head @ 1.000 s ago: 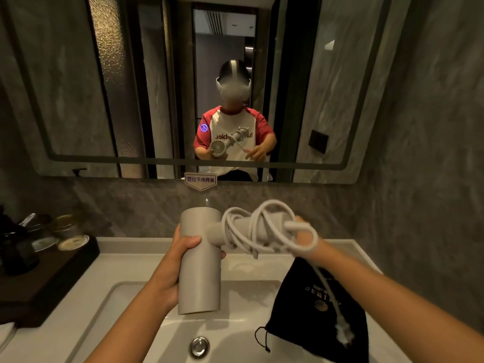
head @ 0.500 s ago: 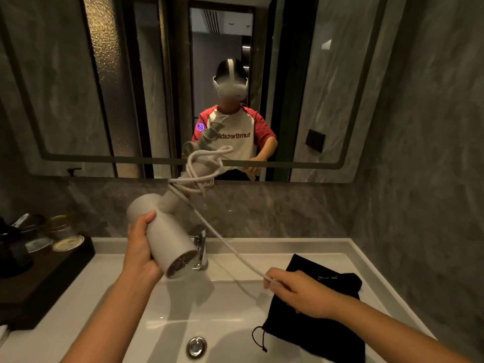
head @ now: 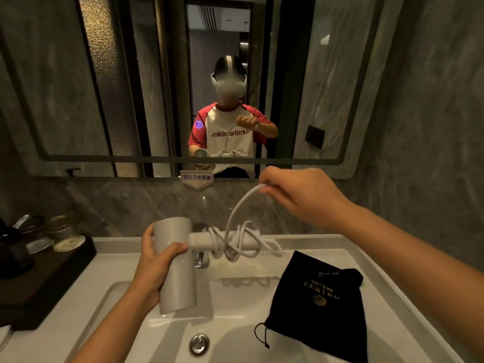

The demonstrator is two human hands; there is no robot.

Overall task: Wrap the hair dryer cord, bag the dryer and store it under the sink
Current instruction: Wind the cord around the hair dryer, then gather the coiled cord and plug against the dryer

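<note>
My left hand (head: 154, 268) grips the barrel of the grey hair dryer (head: 178, 271) over the sink, barrel upright and handle pointing right. The white cord (head: 235, 218) is looped several times around the handle. My right hand (head: 301, 197) is raised above and to the right of the handle, pinching the free end of the cord so it arcs up from the coils. The black drawstring bag (head: 319, 307) lies flat on the sink's right rim, its opening and drawstring toward me.
The white sink (head: 246, 344) has a chrome drain (head: 199, 344) and a faucet (head: 201, 258) behind the dryer. A dark wooden tray (head: 47, 281) with cups and lidded jars stands on the counter at left. A mirror (head: 78, 100) covers the wall ahead.
The dryer swung back from a tilted, raised pose to barrel upright and handle pointing right. My right hand rose from low over the bag to above the handle, carrying the cord up.
</note>
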